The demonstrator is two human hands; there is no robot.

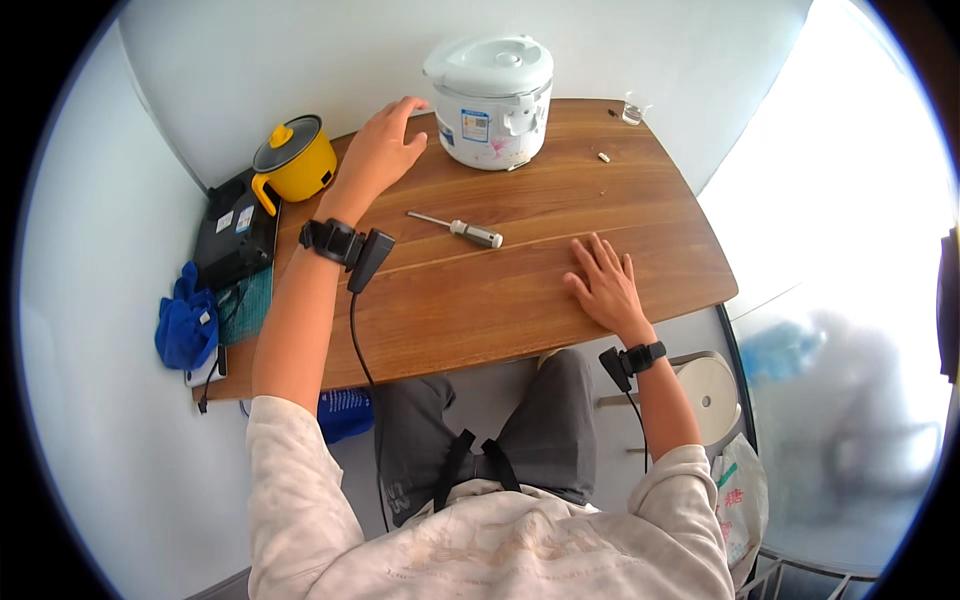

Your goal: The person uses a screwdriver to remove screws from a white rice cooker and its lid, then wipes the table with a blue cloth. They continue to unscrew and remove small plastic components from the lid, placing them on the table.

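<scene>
A white rice cooker (492,105) with its lid down stands at the far middle of the wooden table (440,310). My left hand (385,145) reaches toward its left side, thumb and fingers apart, with nothing in the grasp; whether a fingertip touches the cooker I cannot tell. My right hand (606,285) lies flat on the tabletop near the front right edge, fingers spread. Between the two hands rests a screwdriver (468,231) with a grey handle, its shaft pointing left.
At the left sit a yellow pot (302,165) with a lid, a black case (235,232), a blue cloth item (187,320) and a green mat (248,308). A small clear cup (634,108) and a little white piece (604,157) are far right. A stool (708,400) stands below.
</scene>
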